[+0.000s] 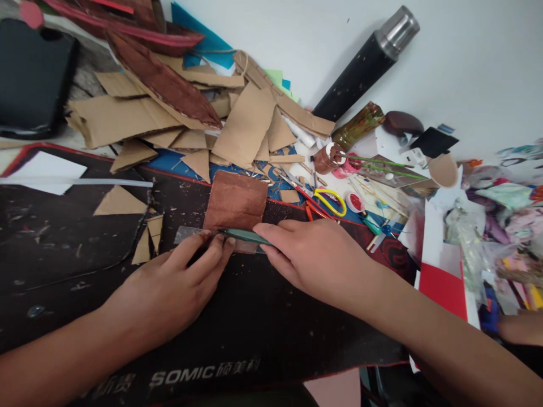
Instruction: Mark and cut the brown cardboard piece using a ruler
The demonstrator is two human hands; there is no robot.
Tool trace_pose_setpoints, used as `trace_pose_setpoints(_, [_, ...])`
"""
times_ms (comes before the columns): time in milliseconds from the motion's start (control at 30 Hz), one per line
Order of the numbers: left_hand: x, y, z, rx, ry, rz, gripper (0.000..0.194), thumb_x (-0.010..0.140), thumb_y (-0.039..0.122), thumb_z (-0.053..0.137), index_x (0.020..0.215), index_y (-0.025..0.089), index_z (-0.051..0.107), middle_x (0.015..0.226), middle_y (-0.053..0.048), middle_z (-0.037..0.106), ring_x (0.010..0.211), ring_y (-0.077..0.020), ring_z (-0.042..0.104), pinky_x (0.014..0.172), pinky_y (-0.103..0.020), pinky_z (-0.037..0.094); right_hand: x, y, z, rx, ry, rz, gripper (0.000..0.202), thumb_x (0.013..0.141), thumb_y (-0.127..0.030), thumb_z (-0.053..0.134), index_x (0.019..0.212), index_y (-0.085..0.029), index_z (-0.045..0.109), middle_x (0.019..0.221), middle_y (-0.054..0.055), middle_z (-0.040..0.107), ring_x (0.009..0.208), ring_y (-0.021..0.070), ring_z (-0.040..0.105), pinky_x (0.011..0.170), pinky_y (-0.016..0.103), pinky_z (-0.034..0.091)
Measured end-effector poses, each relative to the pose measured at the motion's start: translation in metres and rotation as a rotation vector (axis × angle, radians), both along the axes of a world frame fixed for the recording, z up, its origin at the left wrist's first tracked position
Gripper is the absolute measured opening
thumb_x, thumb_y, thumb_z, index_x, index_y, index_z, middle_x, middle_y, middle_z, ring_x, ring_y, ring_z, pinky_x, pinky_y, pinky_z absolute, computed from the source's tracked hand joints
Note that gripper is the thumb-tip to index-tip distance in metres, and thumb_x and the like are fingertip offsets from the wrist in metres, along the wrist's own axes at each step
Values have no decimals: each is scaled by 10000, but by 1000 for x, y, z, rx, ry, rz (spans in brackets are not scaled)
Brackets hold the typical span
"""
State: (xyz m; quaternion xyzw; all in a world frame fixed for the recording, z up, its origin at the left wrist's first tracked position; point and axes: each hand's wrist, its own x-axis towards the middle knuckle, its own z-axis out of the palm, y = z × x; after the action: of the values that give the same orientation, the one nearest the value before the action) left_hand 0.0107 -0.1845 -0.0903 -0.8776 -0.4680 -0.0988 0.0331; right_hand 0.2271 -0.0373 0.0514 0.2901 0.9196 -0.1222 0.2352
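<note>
A brown-painted piece of cardboard (236,198) lies on the dark desk mat (203,339). Across its near part runs a clear ruler (185,233), pressed down by the fingertips of my left hand (178,282). My right hand (316,254) is closed round a green craft knife (244,234), which lies along the ruler's edge with its tip close to my left fingers. The blade itself is too small to make out, and my fingers cover part of the ruler.
Cardboard scraps (248,121) pile up behind, beside a brown boat-shaped piece (169,85). Yellow-handled scissors (331,202), a paint jar (328,158) and a black thermos (356,73) stand or lie at back right. Left are a phone (34,79) and cardboard triangles (119,202). Another person's arm (521,328) shows far right.
</note>
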Motion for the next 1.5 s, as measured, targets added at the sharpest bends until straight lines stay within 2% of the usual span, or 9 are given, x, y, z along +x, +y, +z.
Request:
trace_pose_setpoints(133, [0, 1, 0, -12, -19, 13, 526, 983, 104, 616, 1476, 163, 788, 1533, -182, 745, 1361, -422, 675, 962, -495, 668, -1, 0, 1, 4, -7, 1, 315, 1195, -281, 514, 1408, -197, 731, 1098, 100, 846, 842, 221, 776, 602, 339, 315])
trace_pose_setpoints(633, [-1, -1, 1, -29, -46, 26, 539, 979, 100, 623, 1494, 158, 771, 1519, -190, 746, 1349, -417, 683, 929, -481, 668, -7, 2, 2, 2, -69, 35, 315, 1183, -249, 557, 1462, -199, 697, 1133, 113, 847, 939, 259, 812, 626, 323, 384])
trace_pose_setpoints(833, [-2, -1, 1, -7, -35, 27, 524, 1000, 86, 590, 1491, 131, 767, 1438, -216, 770, 1350, -429, 680, 861, -482, 671, -11, -5, 4, 72, -67, 97, 270, 1139, -157, 574, 1371, -156, 712, 983, 107, 820, 747, 217, 756, 565, 309, 350])
trace_pose_setpoints(933, [-4, 0, 1, 9, -2, 13, 509, 1008, 85, 578, 1477, 124, 771, 1415, -212, 779, 1337, -429, 686, 840, -479, 675, -12, -6, 5, 118, -56, 162, 309, 1122, -102, 551, 1394, -130, 694, 954, 113, 812, 713, 214, 738, 557, 305, 351])
trace_pose_setpoints(1167, [-5, 0, -1, -46, -19, 8, 534, 996, 82, 610, 1495, 183, 768, 1546, -183, 734, 1388, -431, 668, 985, -526, 670, -10, -1, 6, 121, -106, 171, 279, 1119, -112, 561, 1356, -140, 707, 932, 110, 801, 718, 222, 747, 553, 312, 339])
trace_pose_setpoints(1367, [-6, -3, -4, -77, 13, -2, 547, 992, 70, 600, 1511, 149, 752, 1574, -210, 711, 1385, -458, 661, 944, -560, 675, -11, -2, 7, 109, -116, 181, 346, 1132, -114, 548, 1457, -127, 667, 967, 119, 800, 741, 214, 757, 530, 313, 286])
trace_pose_setpoints(1500, [-5, -2, -1, -81, 10, 4, 550, 981, 61, 619, 1503, 159, 762, 1574, -202, 714, 1388, -453, 659, 987, -566, 665, -9, -2, 8, 107, -133, 180, 358, 1136, -119, 534, 1472, -128, 659, 962, 120, 796, 732, 219, 752, 529, 311, 291])
